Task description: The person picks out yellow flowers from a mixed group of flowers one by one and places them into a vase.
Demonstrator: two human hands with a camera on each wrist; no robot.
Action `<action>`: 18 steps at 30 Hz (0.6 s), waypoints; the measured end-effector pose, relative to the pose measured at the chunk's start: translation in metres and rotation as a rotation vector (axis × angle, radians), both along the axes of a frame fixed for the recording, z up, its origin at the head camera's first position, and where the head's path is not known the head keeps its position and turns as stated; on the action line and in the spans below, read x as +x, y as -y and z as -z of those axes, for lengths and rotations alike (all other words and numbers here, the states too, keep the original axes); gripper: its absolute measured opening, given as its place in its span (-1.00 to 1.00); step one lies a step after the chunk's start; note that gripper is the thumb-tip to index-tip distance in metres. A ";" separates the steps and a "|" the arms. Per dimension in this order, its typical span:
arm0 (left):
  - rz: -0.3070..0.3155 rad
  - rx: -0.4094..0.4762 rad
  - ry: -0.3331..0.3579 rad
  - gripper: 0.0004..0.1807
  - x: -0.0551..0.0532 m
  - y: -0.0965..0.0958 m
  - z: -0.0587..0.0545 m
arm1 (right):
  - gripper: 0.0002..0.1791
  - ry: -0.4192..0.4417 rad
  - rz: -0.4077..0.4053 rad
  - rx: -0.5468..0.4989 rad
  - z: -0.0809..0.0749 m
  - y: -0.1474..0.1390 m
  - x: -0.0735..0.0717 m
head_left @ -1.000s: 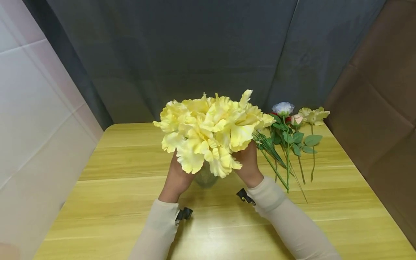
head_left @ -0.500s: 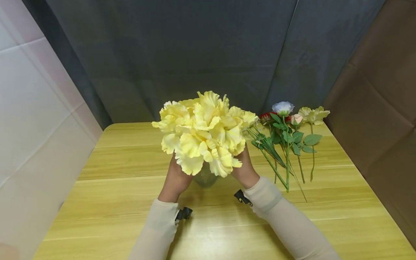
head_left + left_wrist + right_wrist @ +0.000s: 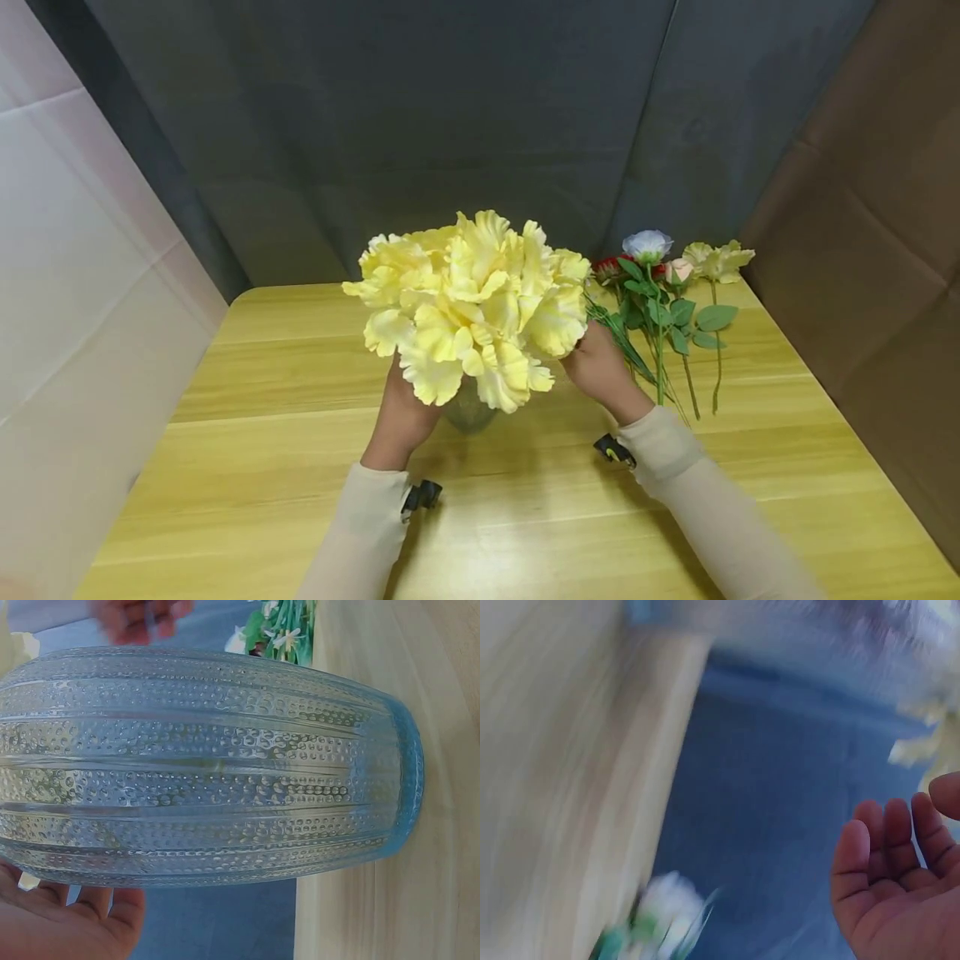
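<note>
A ribbed, dimpled clear glass vase stands upright on the table, mostly hidden in the head view under a bunch of large yellow flowers. My left hand holds the side of the vase near its top; in the left wrist view its fingers lie against the glass and partly pass behind it. To the right of the vase, my right hand is apart from it. The right wrist view shows its fingers loosely bent, with nothing between them.
On the right of the wooden table lie loose stems: a pale blue flower, a pink rose, red flowers and another yellow flower. Dark cloth hangs behind the table.
My right hand has come away from the vase and flowers and moved right. The yellow blossoms on the right side shifted inward, then spread slightly again. My left hand stays at the vase.
</note>
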State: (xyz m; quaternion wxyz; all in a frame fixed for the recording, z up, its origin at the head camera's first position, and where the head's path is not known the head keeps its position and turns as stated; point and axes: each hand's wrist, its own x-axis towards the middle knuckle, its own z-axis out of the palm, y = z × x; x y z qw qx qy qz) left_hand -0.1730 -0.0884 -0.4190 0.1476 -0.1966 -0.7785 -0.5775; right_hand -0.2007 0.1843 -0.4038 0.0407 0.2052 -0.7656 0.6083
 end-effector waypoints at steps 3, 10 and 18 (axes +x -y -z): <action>-0.008 -0.019 -0.004 -0.27 0.000 0.000 -0.002 | -0.83 -0.021 0.225 0.273 0.004 -0.030 -0.007; -0.007 -0.018 0.025 -0.25 -0.001 0.000 0.000 | -0.66 0.093 0.446 0.463 0.004 -0.115 -0.031; -0.027 -0.046 -0.024 -0.29 0.001 0.001 0.001 | -0.65 0.247 0.590 0.585 0.010 -0.201 -0.044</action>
